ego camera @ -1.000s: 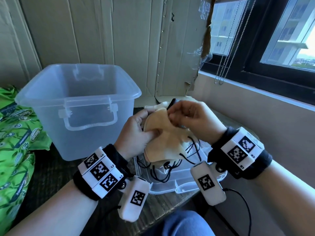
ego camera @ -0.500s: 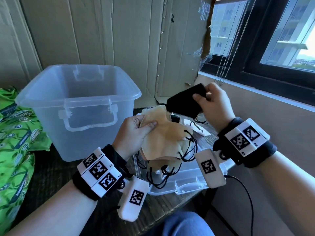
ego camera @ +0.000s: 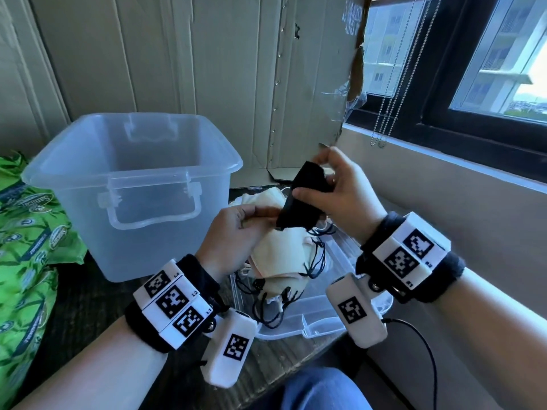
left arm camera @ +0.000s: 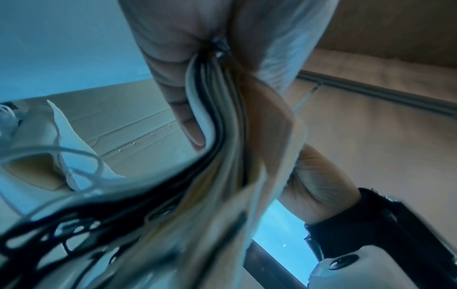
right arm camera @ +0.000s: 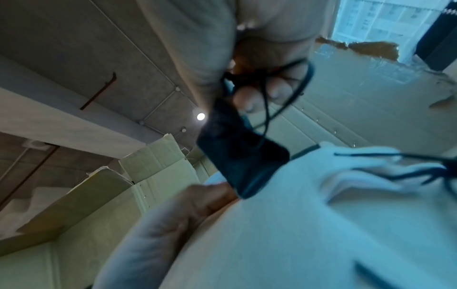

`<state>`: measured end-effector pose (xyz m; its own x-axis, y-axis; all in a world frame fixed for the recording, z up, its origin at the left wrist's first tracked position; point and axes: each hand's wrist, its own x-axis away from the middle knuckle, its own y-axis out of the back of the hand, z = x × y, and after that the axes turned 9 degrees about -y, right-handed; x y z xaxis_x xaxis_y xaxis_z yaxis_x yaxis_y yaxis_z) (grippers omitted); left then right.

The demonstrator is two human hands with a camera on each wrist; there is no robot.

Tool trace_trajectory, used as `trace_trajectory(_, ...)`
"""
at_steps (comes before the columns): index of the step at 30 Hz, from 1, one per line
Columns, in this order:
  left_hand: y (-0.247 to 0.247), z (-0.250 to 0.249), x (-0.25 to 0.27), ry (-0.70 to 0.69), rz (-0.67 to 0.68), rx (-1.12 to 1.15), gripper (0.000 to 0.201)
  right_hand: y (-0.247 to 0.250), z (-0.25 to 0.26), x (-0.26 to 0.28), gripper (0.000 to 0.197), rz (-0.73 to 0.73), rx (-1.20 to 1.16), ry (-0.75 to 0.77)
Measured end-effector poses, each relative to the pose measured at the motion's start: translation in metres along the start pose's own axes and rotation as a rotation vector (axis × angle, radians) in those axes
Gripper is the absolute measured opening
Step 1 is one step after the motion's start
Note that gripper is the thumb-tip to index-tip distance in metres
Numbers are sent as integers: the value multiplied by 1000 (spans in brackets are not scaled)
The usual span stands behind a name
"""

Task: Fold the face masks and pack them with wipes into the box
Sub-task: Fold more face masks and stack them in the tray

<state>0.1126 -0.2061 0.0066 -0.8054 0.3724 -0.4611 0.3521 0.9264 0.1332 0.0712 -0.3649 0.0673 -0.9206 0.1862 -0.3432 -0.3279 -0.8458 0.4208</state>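
Lying at the far left edge of the dark table (ego camera: pixel 88 294), green wipes packs (ego camera: pixel 26 247) sit beside the clear plastic box (ego camera: pixel 133 184), which stands upright with its handle facing the person. Right of the box, the left hand (ego camera: pixel 233 235) grips a stack of beige face masks (ego camera: pixel 281 255), thumb on top and fingers curled beneath; the left wrist view shows the layered edges pinched between thumb and fingers. Black ear loops (ego camera: pixel 266 309) dangle from the stack over a clear lid (ego camera: pixel 319 324) lying flat on the table. Further right, the right hand (ego camera: pixel 340 190) pinches a folded black face mask (ego camera: pixel 305 199) between thumb and fingertips, its lower edge touching the top of the beige stack. A window (ego camera: pixel 473 69) fills the far right.
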Motion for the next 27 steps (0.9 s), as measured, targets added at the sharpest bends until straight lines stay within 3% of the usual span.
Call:
trace_trajectory(4, 0, -6, 4, -9, 96, 89, 32, -11, -2, -1, 16, 99, 56, 23)
trace_trajectory(7, -2, -11, 6, -10, 104, 143, 31, -10, -2, 2, 45, 177, 199, 32)
trace_trajectory(12, 0, -10, 5, 32, 81, 168, 43, -7, -3, 4, 41, 242, 164, 21)
trace_trajectory(15, -2, -4, 2, 36, 71, 67, 28, -5, -4, 3, 53, 269, 115, 84)
trace_trajectory(18, -1, -1, 0, 20, 48, 33, 23, -1, -6, 0, 48, 157, 210, 169)
trace_trajectory(20, -1, -2, 0, 14, 40, 20, 25, 2, -7, -3, 36, 115, 172, 105)
trace_trajectory(22, -1, -2, 1, 6, 35, 15, 28, 4, -10, -6, 15, 143, 86, 3)
trace_trajectory(23, -1, -1, 0, 12, 31, 17, 27, 5, -11, -7, 14, 166, 84, -31)
trace_trajectory(27, -2, 1, 0, 56, 18, 81, 24, 9, -21, -10, 39, 171, 134, -3)
